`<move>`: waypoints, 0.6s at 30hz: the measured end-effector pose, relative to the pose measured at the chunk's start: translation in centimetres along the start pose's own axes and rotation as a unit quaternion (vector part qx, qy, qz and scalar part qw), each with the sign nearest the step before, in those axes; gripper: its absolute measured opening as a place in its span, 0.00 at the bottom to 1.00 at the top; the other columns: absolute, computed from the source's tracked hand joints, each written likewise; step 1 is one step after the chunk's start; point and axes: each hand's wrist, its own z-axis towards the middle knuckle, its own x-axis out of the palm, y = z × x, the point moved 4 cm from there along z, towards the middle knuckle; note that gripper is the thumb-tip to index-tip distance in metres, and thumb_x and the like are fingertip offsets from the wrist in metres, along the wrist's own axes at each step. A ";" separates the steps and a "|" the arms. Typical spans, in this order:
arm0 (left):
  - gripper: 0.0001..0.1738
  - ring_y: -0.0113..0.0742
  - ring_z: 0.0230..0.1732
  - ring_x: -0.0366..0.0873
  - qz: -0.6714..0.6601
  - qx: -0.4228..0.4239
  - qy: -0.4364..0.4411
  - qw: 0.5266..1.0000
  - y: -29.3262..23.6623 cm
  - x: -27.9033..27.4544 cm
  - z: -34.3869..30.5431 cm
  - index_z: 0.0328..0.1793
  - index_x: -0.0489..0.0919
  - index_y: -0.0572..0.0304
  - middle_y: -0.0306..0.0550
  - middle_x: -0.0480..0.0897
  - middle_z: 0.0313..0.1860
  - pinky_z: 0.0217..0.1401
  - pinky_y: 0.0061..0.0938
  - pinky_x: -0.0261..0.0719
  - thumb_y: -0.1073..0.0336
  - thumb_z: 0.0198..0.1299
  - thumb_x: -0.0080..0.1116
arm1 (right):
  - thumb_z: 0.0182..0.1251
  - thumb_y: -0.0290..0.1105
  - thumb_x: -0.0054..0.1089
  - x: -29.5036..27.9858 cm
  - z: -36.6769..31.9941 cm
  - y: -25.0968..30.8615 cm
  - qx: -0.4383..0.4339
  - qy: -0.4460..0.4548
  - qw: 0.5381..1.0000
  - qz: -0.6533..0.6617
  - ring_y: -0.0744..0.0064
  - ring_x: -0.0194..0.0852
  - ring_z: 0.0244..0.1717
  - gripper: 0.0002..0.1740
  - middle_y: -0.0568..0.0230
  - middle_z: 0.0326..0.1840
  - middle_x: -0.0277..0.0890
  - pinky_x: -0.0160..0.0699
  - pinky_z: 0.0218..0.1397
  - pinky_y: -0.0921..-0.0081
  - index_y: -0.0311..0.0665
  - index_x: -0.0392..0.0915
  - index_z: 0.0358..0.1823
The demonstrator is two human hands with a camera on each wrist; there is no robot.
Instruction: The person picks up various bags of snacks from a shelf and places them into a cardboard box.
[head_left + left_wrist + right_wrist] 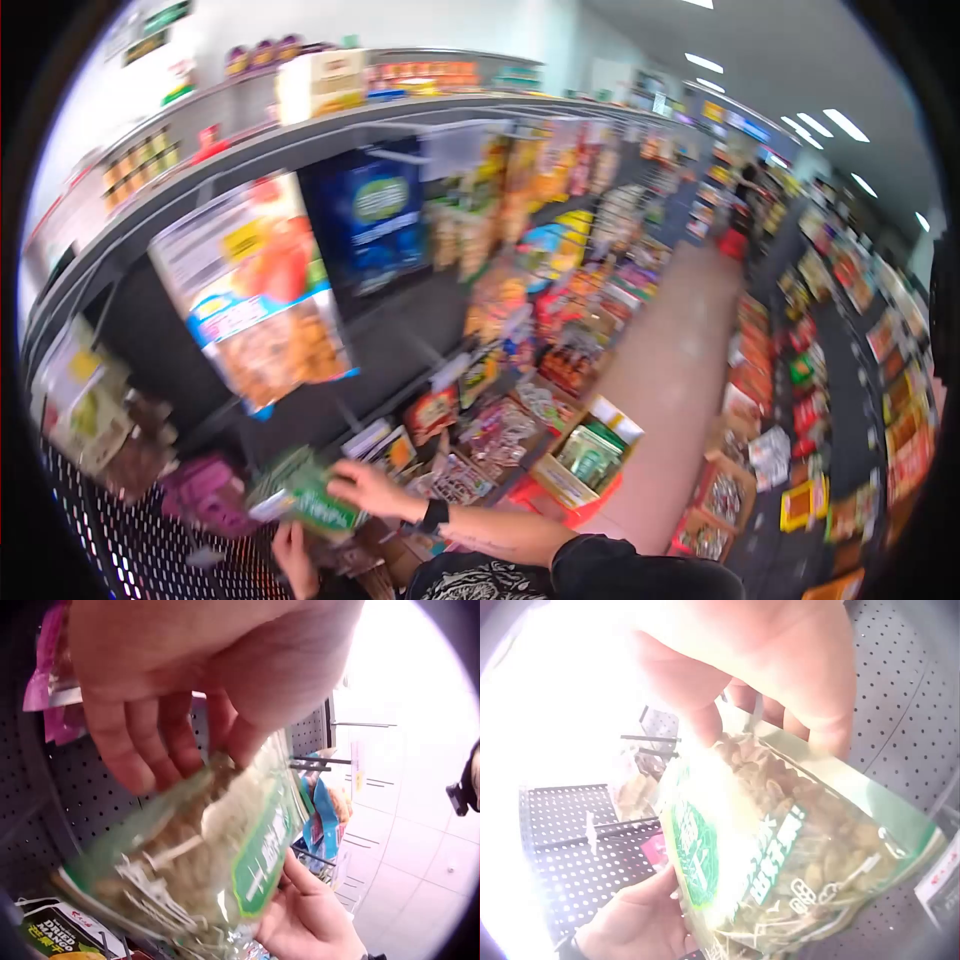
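Note:
A clear and green bag [322, 507] of light brown pieces is held between both hands, low in the head view. My left hand [293, 560] grips one edge of it; in the left wrist view that hand [217, 667] pinches the bag [187, 851] between thumb and curled fingers. From the other side my right hand [372, 490], with a black band at the wrist, grips the bag. Thumb and fingers of the right hand [780, 667] pinch the edge of the bag [821, 847] in the right wrist view. White printing and a green oval label face outward.
A pink-purple bag [208, 495] hangs left of the hands by a perforated panel [130, 550]. Large snack bags [270, 300] hang above. An open carton [590, 455] stands right of the hands, beside the aisle floor [670, 350]. Metal hooks [322, 761] stick out from the panel.

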 end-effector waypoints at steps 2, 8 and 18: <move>0.14 0.44 0.44 0.76 0.131 0.064 0.057 0.988 0.1 -2.2 -2.2 0.53 0.75 0.65 0.51 0.77 0.46 0.45 0.34 0.75 0.69 0.63 0.50 | 0.65 0.40 0.57 0.2 -1.9 0.6 -0.012 0.030 0.999 0.013 0.68 0.74 0.43 0.17 0.57 0.40 0.76 0.71 0.47 0.71 0.33 0.75 0.47; 0.15 0.59 0.47 0.74 0.208 0.166 -0.023 0.964 4.1 -4.6 -2.7 0.53 0.76 0.67 0.62 0.77 0.46 0.48 0.43 0.75 0.75 0.58 0.55 | 0.59 0.39 0.62 -0.7 -4.4 3.3 -0.012 0.034 0.994 0.098 0.68 0.77 0.31 0.17 0.57 0.32 0.77 0.73 0.35 0.72 0.32 0.76 0.43; 0.21 0.42 0.50 0.77 -0.148 0.039 -0.088 0.984 -1.5 3.4 -4.9 0.57 0.73 0.67 0.50 0.77 0.53 0.51 0.34 0.77 0.60 0.63 0.53 | 0.44 0.32 0.65 0.4 -2.8 0.9 -0.114 0.057 0.989 0.070 0.49 0.79 0.34 0.15 0.47 0.30 0.79 0.76 0.38 0.61 0.33 0.78 0.35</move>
